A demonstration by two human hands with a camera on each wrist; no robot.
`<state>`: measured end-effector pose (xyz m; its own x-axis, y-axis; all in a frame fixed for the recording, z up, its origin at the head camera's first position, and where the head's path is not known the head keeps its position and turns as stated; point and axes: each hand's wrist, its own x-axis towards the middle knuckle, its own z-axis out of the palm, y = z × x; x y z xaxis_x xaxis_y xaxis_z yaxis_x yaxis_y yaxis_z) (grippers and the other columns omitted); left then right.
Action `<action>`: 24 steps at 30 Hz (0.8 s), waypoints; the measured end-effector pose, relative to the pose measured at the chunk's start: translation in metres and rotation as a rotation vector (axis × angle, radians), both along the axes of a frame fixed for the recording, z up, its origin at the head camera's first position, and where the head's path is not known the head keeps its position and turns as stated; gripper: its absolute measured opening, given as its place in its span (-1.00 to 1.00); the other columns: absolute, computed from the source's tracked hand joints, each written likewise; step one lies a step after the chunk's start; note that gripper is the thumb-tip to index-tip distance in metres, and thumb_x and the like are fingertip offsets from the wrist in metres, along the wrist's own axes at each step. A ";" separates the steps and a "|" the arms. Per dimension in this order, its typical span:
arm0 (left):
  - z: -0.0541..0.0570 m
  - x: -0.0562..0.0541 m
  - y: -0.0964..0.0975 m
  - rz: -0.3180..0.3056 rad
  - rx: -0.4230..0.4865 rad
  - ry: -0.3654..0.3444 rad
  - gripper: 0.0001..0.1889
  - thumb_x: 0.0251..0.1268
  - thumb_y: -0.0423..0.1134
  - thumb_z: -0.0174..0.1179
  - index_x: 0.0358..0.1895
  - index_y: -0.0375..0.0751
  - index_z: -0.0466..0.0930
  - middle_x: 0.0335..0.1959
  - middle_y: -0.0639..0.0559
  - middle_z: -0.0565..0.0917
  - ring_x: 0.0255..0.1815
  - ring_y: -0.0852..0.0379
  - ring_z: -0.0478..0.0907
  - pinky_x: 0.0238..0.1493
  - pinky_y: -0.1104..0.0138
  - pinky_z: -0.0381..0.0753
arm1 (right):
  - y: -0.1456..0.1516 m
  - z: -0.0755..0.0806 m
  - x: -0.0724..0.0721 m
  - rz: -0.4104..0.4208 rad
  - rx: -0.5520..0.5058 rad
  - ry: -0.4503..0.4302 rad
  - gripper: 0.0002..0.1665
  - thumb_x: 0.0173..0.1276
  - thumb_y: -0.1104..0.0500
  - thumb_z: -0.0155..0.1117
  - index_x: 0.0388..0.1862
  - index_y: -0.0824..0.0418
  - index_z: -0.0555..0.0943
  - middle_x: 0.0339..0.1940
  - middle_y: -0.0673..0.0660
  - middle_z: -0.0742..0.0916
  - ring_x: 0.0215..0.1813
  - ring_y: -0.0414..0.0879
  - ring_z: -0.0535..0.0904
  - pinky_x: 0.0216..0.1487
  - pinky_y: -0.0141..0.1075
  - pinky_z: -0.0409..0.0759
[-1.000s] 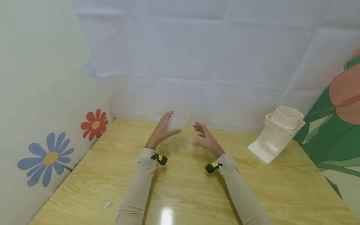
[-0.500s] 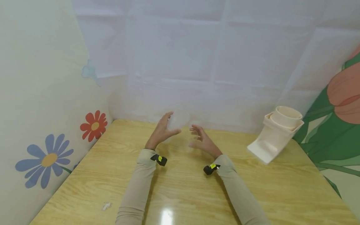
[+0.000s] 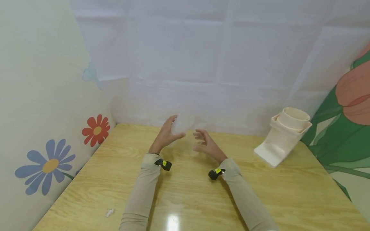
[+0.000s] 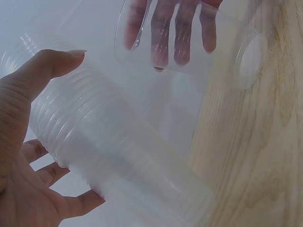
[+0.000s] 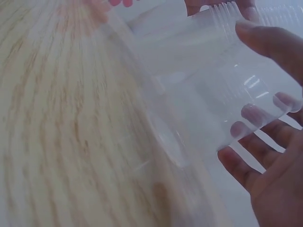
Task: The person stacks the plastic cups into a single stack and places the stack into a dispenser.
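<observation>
My left hand (image 3: 166,136) grips a stack of nested clear plastic cups (image 4: 128,146), thumb on the near side and fingers round the other. The stack lies tilted, its ribbed rims near the thumb and its base toward the table; in the head view it barely shows against the white backdrop. Opposite, my right hand (image 3: 210,146) holds a single clear plastic cup (image 5: 203,113) on its side, with fingertips showing through the wall. This cup's round base (image 4: 251,59) points toward the wooden table in the left wrist view. A small gap separates the hands.
A cream plastic holder with a round collar (image 3: 278,138) stands on the wooden table (image 3: 185,195) at the right. A small white scrap (image 3: 110,212) lies at the front left. Behind hangs a white sheet (image 3: 179,57); painted walls flank the table.
My right hand has moved slightly left and down, nearer to the left hand. The left hand keeps its grip on the stack almost unmoved, and the head view has shifted a little.
</observation>
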<state>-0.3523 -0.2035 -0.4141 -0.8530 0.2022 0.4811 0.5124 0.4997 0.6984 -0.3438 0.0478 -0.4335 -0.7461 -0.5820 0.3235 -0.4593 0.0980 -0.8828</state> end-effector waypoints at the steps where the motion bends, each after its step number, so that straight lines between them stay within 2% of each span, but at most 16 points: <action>1: 0.000 0.000 0.000 -0.002 0.003 -0.005 -0.05 0.09 -0.17 0.50 0.50 -0.32 0.15 0.35 -0.39 0.37 0.29 -0.30 0.36 0.19 -0.17 0.43 | 0.000 0.000 0.001 -0.003 0.003 0.004 -0.11 0.31 0.42 0.32 0.52 0.39 0.09 0.42 0.52 0.37 0.42 0.41 0.28 0.33 0.24 0.29; 5: -0.001 0.001 0.000 -0.004 0.002 -0.012 -0.05 0.09 -0.16 0.50 0.50 -0.31 0.15 0.36 -0.38 0.37 0.29 -0.30 0.36 0.19 -0.17 0.43 | -0.001 -0.001 0.001 -0.019 0.013 0.031 -0.15 0.33 0.41 0.32 0.49 0.47 0.10 0.37 0.52 0.43 0.38 0.39 0.35 0.28 0.17 0.37; 8: 0.000 0.001 0.000 0.002 -0.006 -0.011 -0.06 0.10 -0.15 0.50 0.50 -0.29 0.15 0.36 -0.37 0.36 0.30 -0.30 0.35 0.19 -0.17 0.43 | -0.001 0.000 0.000 -0.020 -0.013 0.045 -0.14 0.32 0.44 0.32 0.48 0.51 0.09 0.36 0.55 0.42 0.35 0.42 0.36 0.27 0.22 0.38; 19: 0.001 -0.002 0.000 0.002 0.000 0.003 -0.06 0.09 -0.15 0.50 0.50 -0.28 0.16 0.35 -0.37 0.37 0.30 -0.31 0.35 0.17 -0.19 0.44 | 0.003 0.004 -0.005 -0.047 -0.113 0.044 -0.15 0.31 0.49 0.30 0.48 0.44 0.11 0.41 0.48 0.39 0.37 0.43 0.33 0.28 0.26 0.35; 24: -0.001 -0.001 0.000 0.002 -0.008 0.000 -0.06 0.10 -0.16 0.50 0.50 -0.29 0.16 0.36 -0.37 0.37 0.31 -0.31 0.34 0.18 -0.19 0.43 | 0.007 0.009 -0.004 -0.090 -0.104 0.065 -0.15 0.31 0.45 0.33 0.47 0.47 0.11 0.40 0.42 0.44 0.36 0.37 0.38 0.25 0.10 0.43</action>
<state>-0.3531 -0.2033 -0.4152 -0.8534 0.2045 0.4794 0.5114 0.5064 0.6944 -0.3482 0.0551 -0.4245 -0.7692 -0.4749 0.4276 -0.5090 0.0509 -0.8592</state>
